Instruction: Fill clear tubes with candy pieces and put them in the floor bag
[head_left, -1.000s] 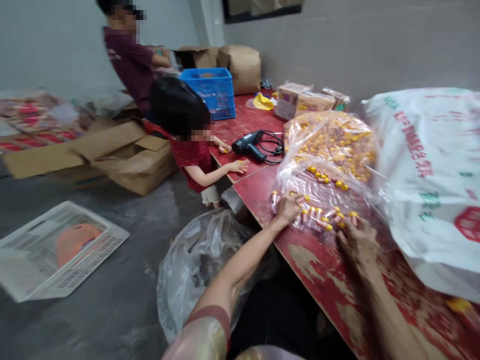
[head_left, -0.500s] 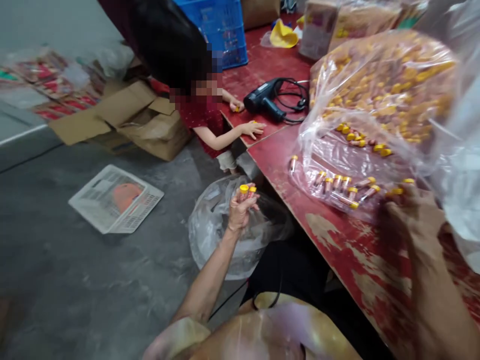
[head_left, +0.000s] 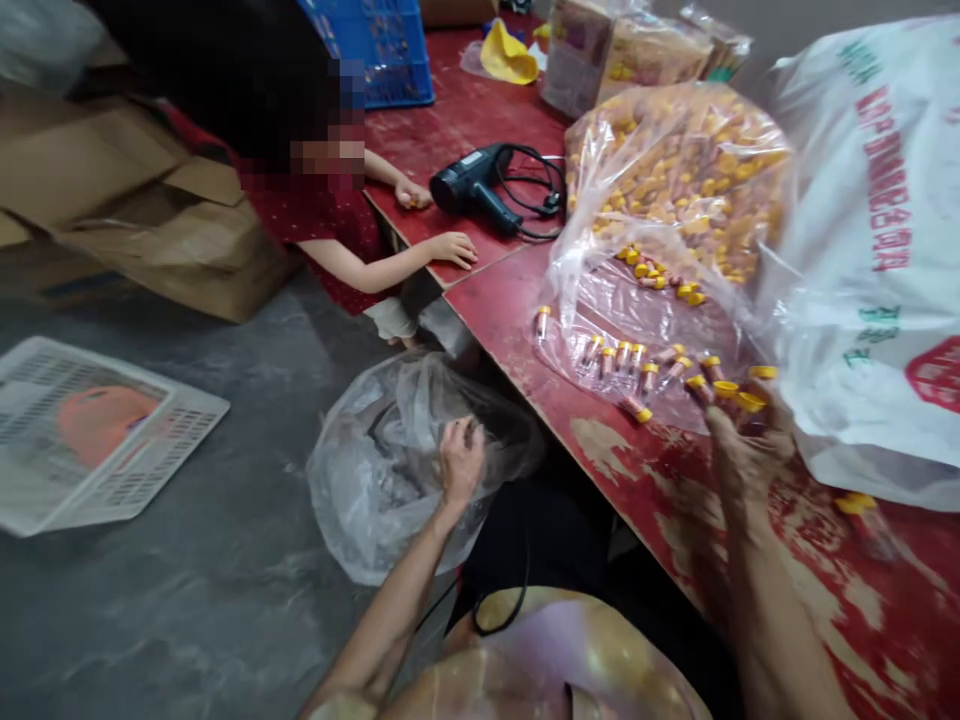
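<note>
My left hand (head_left: 461, 460) is over the clear plastic bag (head_left: 352, 500) beside the table, its fingers curled. Whatever it may hold is hidden. On the table's right side, my right hand (head_left: 742, 450) is closed around several small clear tubes with yellow caps (head_left: 748, 401). Close to its fingers, more yellow-capped tubes (head_left: 649, 377) lie loose at the mouth of a large clear bag (head_left: 592, 215). That bag is packed with many of the same tubes.
A black heat gun (head_left: 480, 190) with a coiled cord lies on the red table (head_left: 517, 300). Across the corner a person in a red top rests both hands (head_left: 454, 250) on the edge. A white printed sack (head_left: 847, 300) stands right. A white basket (head_left: 172, 450) sits on the floor.
My left hand has turned and moved lower over the plastic bag; the yellow-capped tubes it held no longer show. My right hand now shows several gathered tubes. The view has shifted right.
</note>
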